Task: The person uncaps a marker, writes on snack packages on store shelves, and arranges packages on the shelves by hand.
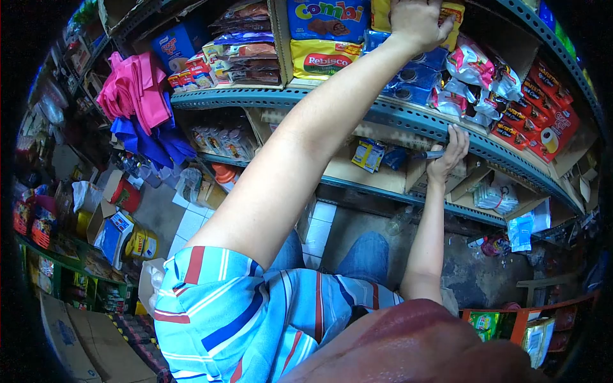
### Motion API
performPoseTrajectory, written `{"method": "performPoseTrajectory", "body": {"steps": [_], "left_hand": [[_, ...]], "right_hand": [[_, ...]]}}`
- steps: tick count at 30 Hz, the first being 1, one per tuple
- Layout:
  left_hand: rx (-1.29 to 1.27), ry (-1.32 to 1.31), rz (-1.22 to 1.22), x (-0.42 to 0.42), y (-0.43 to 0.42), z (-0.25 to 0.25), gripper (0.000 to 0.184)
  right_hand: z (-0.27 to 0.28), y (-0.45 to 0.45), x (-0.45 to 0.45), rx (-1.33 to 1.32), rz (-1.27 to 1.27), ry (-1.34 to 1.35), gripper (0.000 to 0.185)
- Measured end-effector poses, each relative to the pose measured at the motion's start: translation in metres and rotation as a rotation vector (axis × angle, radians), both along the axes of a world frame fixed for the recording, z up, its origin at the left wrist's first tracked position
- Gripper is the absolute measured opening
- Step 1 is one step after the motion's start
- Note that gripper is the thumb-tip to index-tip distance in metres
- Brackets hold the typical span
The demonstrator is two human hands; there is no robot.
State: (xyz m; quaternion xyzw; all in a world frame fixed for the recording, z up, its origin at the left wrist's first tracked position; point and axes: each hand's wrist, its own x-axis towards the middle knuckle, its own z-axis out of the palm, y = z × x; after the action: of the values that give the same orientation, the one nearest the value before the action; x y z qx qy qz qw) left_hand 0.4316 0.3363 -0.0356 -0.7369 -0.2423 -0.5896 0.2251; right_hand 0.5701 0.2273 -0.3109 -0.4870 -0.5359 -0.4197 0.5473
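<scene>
My left hand point(415, 24) reaches up to the top shelf and lies against a yellow snack pack point(452, 18). Its thumb is bent at the pack's front, and the fingers run partly out of view at the top edge. Lower down, my right hand point(449, 156) has its fingertips up against the perforated metal shelf edge point(408, 115). A dark pen-like stick point(429, 154) pokes out leftward from between its thumb and fingers. Blue packs point(408, 83) with dark round pictures sit below my left hand, beside pink-and-white packs point(471, 64).
A blue Combi pack point(327, 19) and a yellow Rebisco pack point(324, 59) stand on the top shelf. Red wafer packs point(539, 108) lie to the right. Pink bags point(134, 89) hang at the left. Cartons and a yellow tub point(140, 244) crowd the left floor.
</scene>
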Motion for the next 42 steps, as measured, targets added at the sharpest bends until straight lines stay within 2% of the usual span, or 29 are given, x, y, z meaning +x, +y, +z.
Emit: {"method": "performPoseTrajectory", "body": {"steps": [7,32,42], "left_hand": [[0.067,-0.036,0.004,0.001,0.002,-0.001,0.047],[0.053,-0.015,0.001,-0.002,-0.004,0.000,0.047],[-0.093,0.095,0.055,-0.003,-0.003,0.008,0.052]], "right_hand": [[0.000,0.000,0.000,-0.006,0.001,0.002,0.042],[0.001,-0.002,0.000,-0.026,0.020,0.013,0.046],[0.000,-0.001,0.000,-0.014,0.029,0.015,0.047]]}}
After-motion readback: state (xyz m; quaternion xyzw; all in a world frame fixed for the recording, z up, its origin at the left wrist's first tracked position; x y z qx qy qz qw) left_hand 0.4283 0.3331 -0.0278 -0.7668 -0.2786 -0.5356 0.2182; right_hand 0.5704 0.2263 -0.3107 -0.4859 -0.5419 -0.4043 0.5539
